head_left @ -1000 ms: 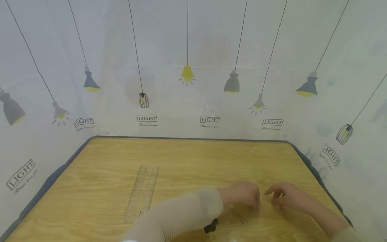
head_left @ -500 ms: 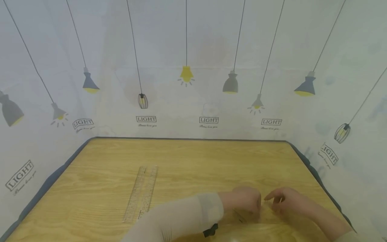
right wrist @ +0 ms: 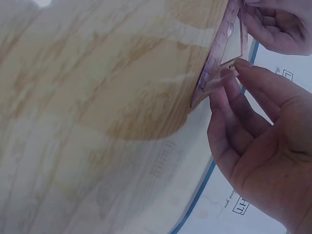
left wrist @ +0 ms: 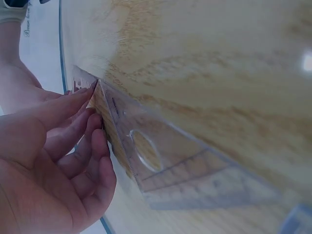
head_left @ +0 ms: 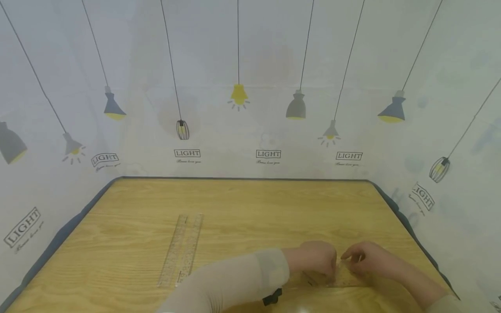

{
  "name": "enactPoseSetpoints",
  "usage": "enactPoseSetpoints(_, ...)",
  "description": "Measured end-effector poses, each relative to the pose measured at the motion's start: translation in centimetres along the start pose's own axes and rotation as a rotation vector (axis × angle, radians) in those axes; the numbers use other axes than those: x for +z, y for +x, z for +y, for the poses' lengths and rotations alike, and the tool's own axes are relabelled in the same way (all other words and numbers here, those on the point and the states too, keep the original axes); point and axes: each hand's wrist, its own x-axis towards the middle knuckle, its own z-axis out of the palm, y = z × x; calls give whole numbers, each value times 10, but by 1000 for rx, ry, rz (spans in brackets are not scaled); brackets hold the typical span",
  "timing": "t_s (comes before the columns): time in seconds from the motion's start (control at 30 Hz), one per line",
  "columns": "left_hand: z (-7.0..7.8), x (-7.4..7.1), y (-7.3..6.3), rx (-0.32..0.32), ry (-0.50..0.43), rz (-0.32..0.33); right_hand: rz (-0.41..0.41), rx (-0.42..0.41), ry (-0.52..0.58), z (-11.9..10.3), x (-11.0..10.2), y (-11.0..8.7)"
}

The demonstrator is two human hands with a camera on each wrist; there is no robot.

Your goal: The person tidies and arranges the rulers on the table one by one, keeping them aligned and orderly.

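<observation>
Two clear triangular set squares are near my hands. My right hand pinches one set square by a corner between thumb and fingers, tilted up from the table. My left hand, fingers curled, pinches the far end of that same set square. The other set square, with an oval hole, lies flat on the table beside my left hand. In the head view my left hand and right hand are close together, and my left forearm partly hides the flat set square.
Two clear straight pieces like rulers, a left one and a right one, lie side by side on the wooden table. A small black object shows below my left sleeve. Lamp-printed sheets surround the table.
The set square between my hands has come into clearer view in the head view. Both hands have shifted slightly down since the oldest frame, staying close together. The rulers lie still.
</observation>
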Motion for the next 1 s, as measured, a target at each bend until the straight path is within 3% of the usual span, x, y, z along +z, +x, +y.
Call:
enactPoseSetpoints(0.37, 0, -1, 2, -38, -3, -25, -6, -2, 21, -2, 2, 1)
enactPoseSetpoints(0.63, -9, 2, 8, -2, -73, 1, 8, 10, -15, -4, 3, 0)
enactPoseSetpoints(0.87, -24, -5, -6, 46, -137, 39, 42, 40, -21, -5, 2, 1)
enactPoseSetpoints(1.0, -35, -3, -9, 32, -132, 56, 48, 16, -52, -10, 0, 3)
